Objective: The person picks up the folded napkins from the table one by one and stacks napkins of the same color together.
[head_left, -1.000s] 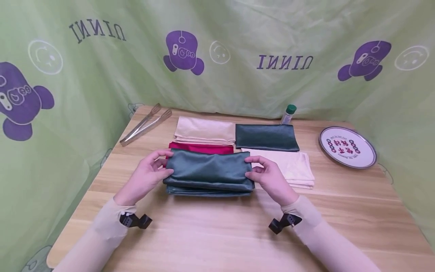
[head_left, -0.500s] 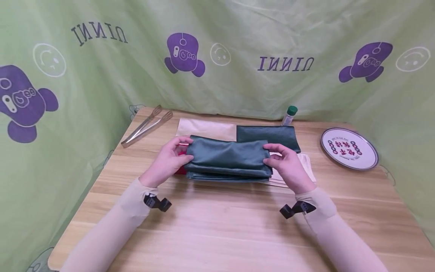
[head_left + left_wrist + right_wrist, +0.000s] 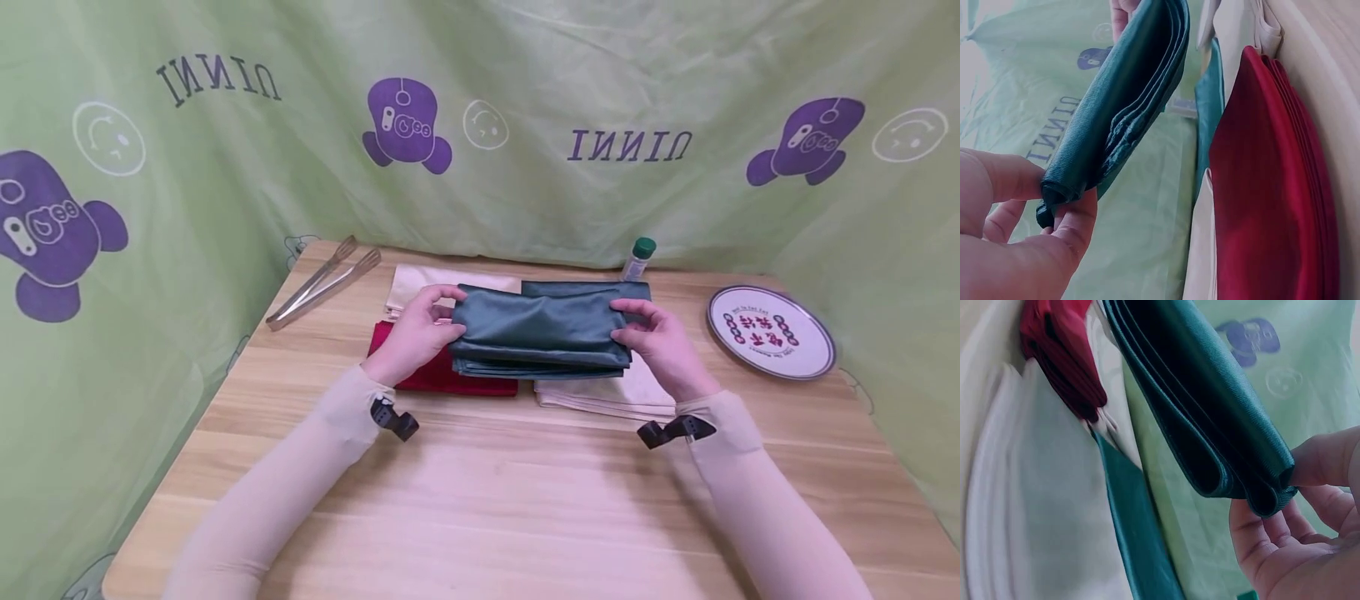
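Light green printed curtain (image 3: 300, 150) runs around the back and sides of the wood-grain surface (image 3: 480, 500). Folded teal cloth (image 3: 540, 321) is up off the surface; in head view it partly covers the pale pink stack (image 3: 600, 393), red stack (image 3: 435, 373), beige stack (image 3: 457, 277) and dark green cloth (image 3: 636, 290). Plate (image 3: 772, 333) sits at right. Left grip (image 3: 416, 333) pinches the teal cloth's left end, right grip (image 3: 666, 350) its right end. Tongs (image 3: 326, 287) lie splayed back left. Green-capped bottle (image 3: 636, 265) is just behind the dark green cloth.
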Motion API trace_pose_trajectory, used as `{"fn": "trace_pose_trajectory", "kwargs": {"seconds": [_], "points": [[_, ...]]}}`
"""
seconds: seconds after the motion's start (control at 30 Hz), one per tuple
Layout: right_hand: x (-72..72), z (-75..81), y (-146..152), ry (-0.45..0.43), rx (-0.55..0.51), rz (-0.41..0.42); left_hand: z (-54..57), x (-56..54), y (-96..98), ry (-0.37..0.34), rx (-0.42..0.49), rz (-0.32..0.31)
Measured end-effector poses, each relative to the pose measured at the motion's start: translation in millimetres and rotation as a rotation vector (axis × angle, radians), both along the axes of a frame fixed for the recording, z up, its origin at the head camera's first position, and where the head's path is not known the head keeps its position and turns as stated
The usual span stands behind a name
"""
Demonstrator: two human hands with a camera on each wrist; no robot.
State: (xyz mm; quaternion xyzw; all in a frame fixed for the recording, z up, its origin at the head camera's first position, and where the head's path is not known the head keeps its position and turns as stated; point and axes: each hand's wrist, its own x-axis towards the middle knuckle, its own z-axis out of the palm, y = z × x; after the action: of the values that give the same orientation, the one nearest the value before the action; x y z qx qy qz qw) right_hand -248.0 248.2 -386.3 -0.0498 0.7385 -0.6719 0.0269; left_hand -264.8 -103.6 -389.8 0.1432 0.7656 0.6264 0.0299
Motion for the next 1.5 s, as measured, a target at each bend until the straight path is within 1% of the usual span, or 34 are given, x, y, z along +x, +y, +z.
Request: {"fn": "trace_pose_trajectory", "kwargs": {"seconds": [0.1, 0.23, 0.33, 0.43, 0.6, 0.73, 0.83, 1.0, 1.17, 1.33, 1.5], "points": [[-6.5, -0.5, 9.6, 0.004, -0.007, -0.028, -1.9, -9.0, 11.0, 0.019, -0.011, -0.004], [-16.5, 0.4, 20.2, -0.02, 0.001, -0.052, -4.0, -20.9, 23.5, 0.046, -0.026, 0.007], [-23.8, 1.7, 26.2, -0.055, 0.029, -0.058, -5.4, -28.3, 32.0, 0.044, -0.023, 0.015], [-29.3, 2.5, 31.9, -0.059, 0.085, -0.08, -7.4, -35.8, 40.7, 0.042, -0.026, 0.014], [-38.0, 0.3, 40.8, -0.069, 0.098, -0.11, -12.5, -48.1, 54.9, 0.048, -0.063, 0.028], [-46.2, -0.7, 46.9, -0.064, 0.183, -0.136, -14.9, -58.5, 66.7, 0.059, -0.095, 0.031], [-52.8, 0.9, 50.4, -0.061, 0.25, -0.155, -15.6, -68.5, 75.4, 0.074, -0.122, 0.037], [-62.8, 2.6, 53.9, -0.079, 0.285, -0.174, -18.6, -83.2, 87.8, 0.096, -0.174, 0.059], [-68.7, 1.9, 57.1, -0.084, 0.297, -0.209, -24.4, -92.3, 98.6, 0.11, -0.226, 0.058], [-72.1, 0.1, 59.3, -0.057, 0.332, -0.234, -26.3, -97.8, 107.7, 0.101, -0.22, 0.071], [-76.8, -4.4, 63.1, -0.061, 0.323, -0.245, -29.2, -104.1, 115.0, 0.083, -0.235, 0.082]]}}
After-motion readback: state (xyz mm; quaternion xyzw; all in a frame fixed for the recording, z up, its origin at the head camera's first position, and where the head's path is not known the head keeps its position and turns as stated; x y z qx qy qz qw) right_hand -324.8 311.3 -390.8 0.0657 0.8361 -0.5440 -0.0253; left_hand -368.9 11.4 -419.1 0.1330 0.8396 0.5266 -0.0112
